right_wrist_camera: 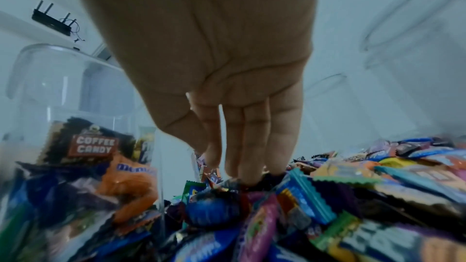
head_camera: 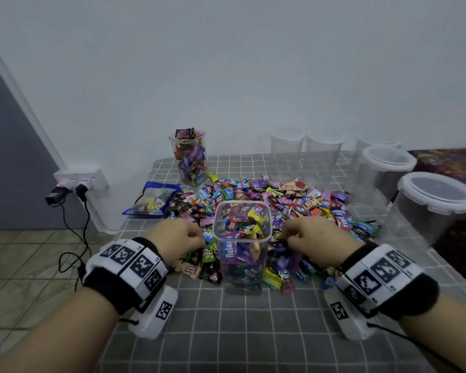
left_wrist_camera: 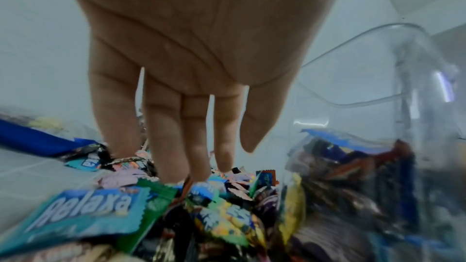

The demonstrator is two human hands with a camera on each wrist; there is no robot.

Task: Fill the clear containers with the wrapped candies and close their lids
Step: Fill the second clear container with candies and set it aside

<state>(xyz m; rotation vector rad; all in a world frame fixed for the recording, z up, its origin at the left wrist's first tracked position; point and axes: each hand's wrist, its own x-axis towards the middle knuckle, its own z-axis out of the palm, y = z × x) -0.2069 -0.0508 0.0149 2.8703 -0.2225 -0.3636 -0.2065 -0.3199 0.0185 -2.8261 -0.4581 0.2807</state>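
1. Open clear container (head_camera: pixel 242 246), lidless and about two-thirds full of wrapped candies, stands on the table (head_camera: pixel 253 332) between both hands, likely so either can feed it.
2. Candy pile (head_camera: pixel 267 200) spreads behind and around it, within reach.
3. Left hand (head_camera: pixel 176 239), just left of the container: fingers (left_wrist_camera: pixel 174 136) extended, tips touching wrappers; nothing gripped.
4. Right hand (head_camera: pixel 311 239), just right: fingers (right_wrist_camera: pixel 252 142) down on candies; whether it pinches one, cannot tell.
5. Beyond the left hand: a full lidless container (head_camera: pixel 189 157). Beyond the right hand: empty lidded containers (head_camera: pixel 431 203).
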